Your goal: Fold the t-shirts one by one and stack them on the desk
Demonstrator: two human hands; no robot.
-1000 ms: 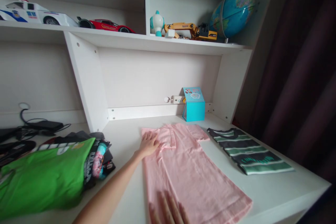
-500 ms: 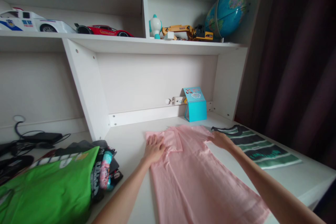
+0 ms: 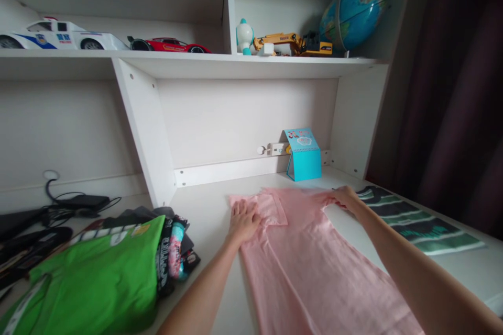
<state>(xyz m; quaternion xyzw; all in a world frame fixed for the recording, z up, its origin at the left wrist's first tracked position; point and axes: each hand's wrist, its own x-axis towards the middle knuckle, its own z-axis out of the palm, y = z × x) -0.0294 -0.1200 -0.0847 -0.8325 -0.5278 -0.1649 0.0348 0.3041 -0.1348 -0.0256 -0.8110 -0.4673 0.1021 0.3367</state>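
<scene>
A pink shirt (image 3: pixel 306 267) lies flat on the white desk (image 3: pixel 208 209), collar end away from me. My left hand (image 3: pixel 243 220) rests flat on its left shoulder, fingers stretched out over the folded-in left sleeve. My right hand (image 3: pixel 346 197) is at the shirt's right shoulder, fingers curled on the pink sleeve there. A folded shirt with dark and green stripes (image 3: pixel 420 225) lies on the desk just right of my right arm.
A pile of clothes with a green shirt (image 3: pixel 94 282) on top sits at the left. Cables and a charger (image 3: pixel 78 201) lie behind it. A blue desk calendar (image 3: pixel 303 156) stands at the back. Toy cars, an excavator and a globe (image 3: pixel 353 13) fill the shelf above.
My right hand came up from the shirt's lower hem to its right shoulder and closed on the sleeve. The left hand stayed on the left shoulder. The view shifted a little.
</scene>
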